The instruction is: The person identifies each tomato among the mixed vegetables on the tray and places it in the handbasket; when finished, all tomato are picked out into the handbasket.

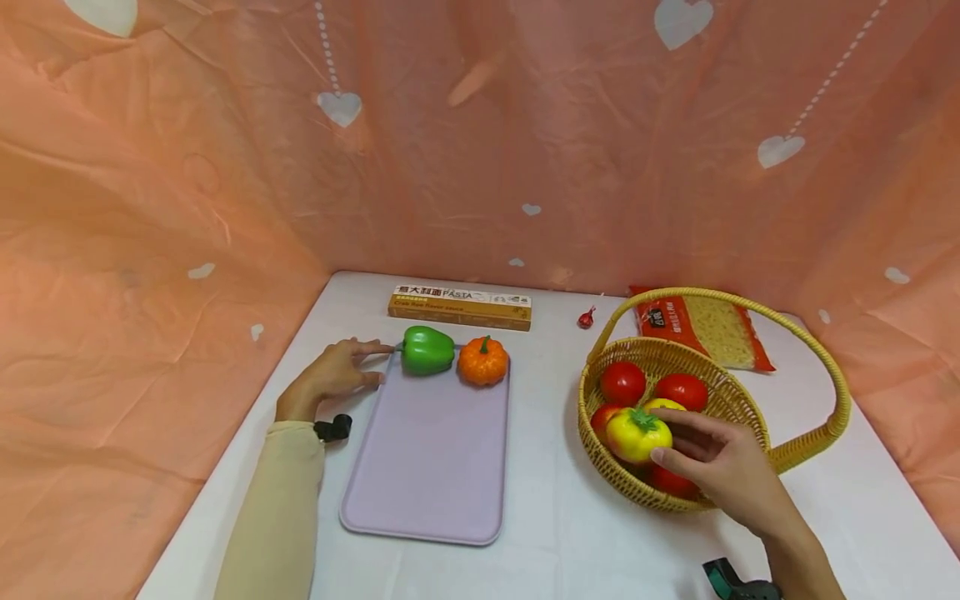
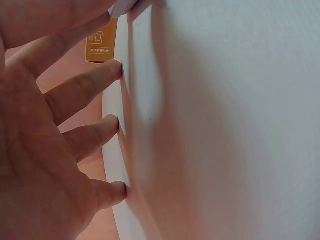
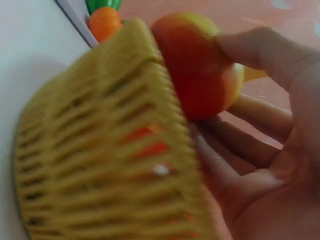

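My right hand (image 1: 723,468) pinches a yellow tomato (image 1: 632,435) with a green leafy top, over the front left of a wicker basket (image 1: 756,414). In the right wrist view that tomato (image 3: 192,75) shows a mostly red underside, just above the basket's rim. Several red tomatoes (image 1: 622,383) lie in the basket. My left hand (image 1: 333,379) is at the far left corner of a lilac tray (image 1: 431,467), its fingers stretched out and the fingertips down by the tray's edge. A green bell pepper (image 1: 427,350) and a small orange pumpkin (image 1: 483,362) sit at the tray's far end.
Behind the tray lies a pasta box (image 1: 459,310). A small red onion-like item (image 1: 587,317) is to its right. A red bag of pasta (image 1: 720,332) lies behind the basket, whose tall handle (image 1: 813,350) arches over the right side. Peach cloth hangs around the white table.
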{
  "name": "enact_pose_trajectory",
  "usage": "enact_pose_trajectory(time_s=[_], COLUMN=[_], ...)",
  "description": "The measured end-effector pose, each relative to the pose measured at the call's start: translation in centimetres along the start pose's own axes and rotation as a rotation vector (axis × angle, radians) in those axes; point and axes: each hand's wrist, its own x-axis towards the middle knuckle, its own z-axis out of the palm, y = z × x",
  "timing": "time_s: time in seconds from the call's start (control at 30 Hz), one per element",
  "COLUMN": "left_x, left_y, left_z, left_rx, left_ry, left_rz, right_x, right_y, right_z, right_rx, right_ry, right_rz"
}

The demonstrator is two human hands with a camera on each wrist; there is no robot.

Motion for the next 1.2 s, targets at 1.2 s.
enact_pose_trajectory(time_s=[1.2], left_x=[-0.7], left_y=[1.1], left_z=[-0.7], left_rx=[0.088], left_ry=[0.066], left_rz=[0.08], right_x=[1.0], right_y=[-1.4], right_z=[-1.3], right_rx=[-0.462], right_ry=[0.282], right_rz=[-0.243])
